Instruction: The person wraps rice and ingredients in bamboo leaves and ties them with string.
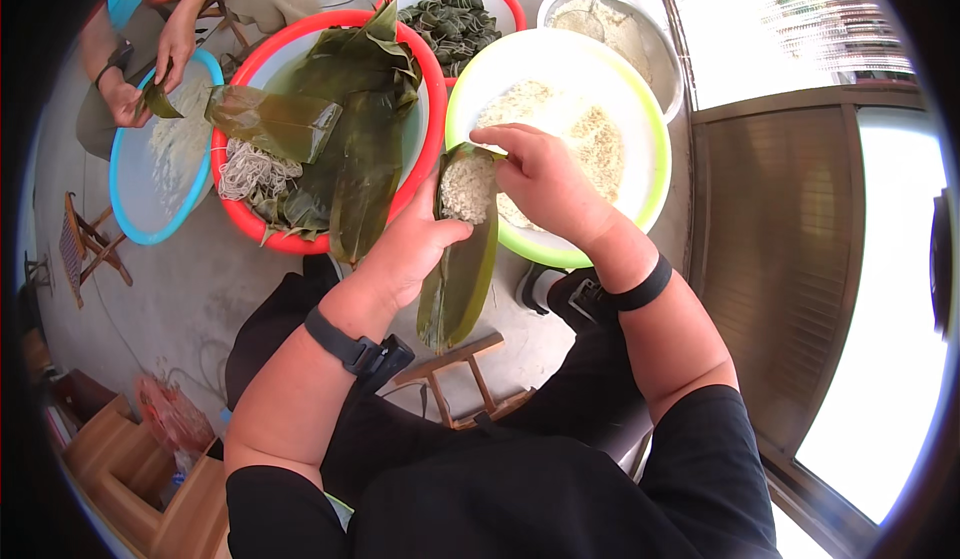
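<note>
My left hand [409, 247] cups a long green leaf [457, 289] folded into a cone, its thumb lying along the front edge. White rice grains [466, 190] fill the cone, and the leaf's tail hangs down below. My right hand [551, 180] is at the top of the cone, index finger stretched across its upper edge. Its other fingers curl out of sight, so a grip on the leaf cannot be made out. Behind that hand stands a green-rimmed white basin [660, 146] of rice. To the left, a red-rimmed basin [244, 78] holds soaking leaves [367, 138] and a bundle of string [255, 172].
A second red-rimmed basin [517, 7] holds tied leaf parcels [454, 30]. Beside it, a metal bowl [671, 93] contains rice and a strainer [581, 22]. At upper left, another person's hands [176, 48] hold a leaf over a blue-rimmed basin [124, 206]. Wooden stools [94, 247] stand about.
</note>
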The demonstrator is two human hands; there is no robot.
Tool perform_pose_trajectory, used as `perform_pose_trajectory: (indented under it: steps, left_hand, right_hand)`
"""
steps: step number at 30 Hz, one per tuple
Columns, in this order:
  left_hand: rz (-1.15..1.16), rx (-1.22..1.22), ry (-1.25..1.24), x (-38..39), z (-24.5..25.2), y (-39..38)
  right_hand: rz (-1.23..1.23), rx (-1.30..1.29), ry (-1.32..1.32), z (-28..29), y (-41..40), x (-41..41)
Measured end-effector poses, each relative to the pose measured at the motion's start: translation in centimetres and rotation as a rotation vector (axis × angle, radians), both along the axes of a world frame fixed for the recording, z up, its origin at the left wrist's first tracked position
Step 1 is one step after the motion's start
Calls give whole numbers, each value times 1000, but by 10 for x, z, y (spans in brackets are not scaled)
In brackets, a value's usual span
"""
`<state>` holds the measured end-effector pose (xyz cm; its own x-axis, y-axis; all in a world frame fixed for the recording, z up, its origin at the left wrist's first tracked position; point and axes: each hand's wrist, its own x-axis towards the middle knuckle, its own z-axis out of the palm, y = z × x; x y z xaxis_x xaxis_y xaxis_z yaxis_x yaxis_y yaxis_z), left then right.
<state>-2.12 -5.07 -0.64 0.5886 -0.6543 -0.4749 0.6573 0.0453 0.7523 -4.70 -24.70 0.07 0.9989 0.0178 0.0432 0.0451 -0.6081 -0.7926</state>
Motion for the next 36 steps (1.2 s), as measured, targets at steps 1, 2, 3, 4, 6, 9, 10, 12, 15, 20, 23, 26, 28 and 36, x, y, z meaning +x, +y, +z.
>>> perform_pose_trajectory:
  steps: [1,2,3,4,6,9,10,12,15,20,23,26,28,36]
  left_hand:
    - [1,-19,39,1,3,2]
    - [3,-39,77,2,5,4]
    - [8,-39,74,2,2,8]
    - [13,-70,88,2,-3,12]
    - [21,-103,102,2,-3,17]
    - [48,-63,115,2,2,23]
    - [34,-68,98,2,0,25]
    - [24,-75,80,1,-1,30]
    - [1,-68,29,1,1,37]
    - [-8,-108,57,2,8,42]
    - [-11,-109,39,2,11,48]
    - [5,-114,75,0,19,48]
    - [-18,-107,42,-1,18,49]
    - [-155,-38,-44,-4,10,52]
  right_hand:
    - [4,-1,-1,5,2,1]
    - [-17,17,60,11,4,2]
    - [-35,36,120,16,6,3]
    - [-30,36,117,18,8,4]
    - [-31,46,131,20,11,6]
    - [23,30,141,20,15,10]
    - [27,28,140,19,17,11]
    - [78,9,67,15,23,15]
    - [134,-79,72,19,33,17]
    - [143,-135,-2,21,40,20]
    - [133,-122,69,36,43,23]
    - [156,-96,108,39,41,24]
    - [192,-68,93,37,39,24]
    - [286,-17,189,40,41,22]
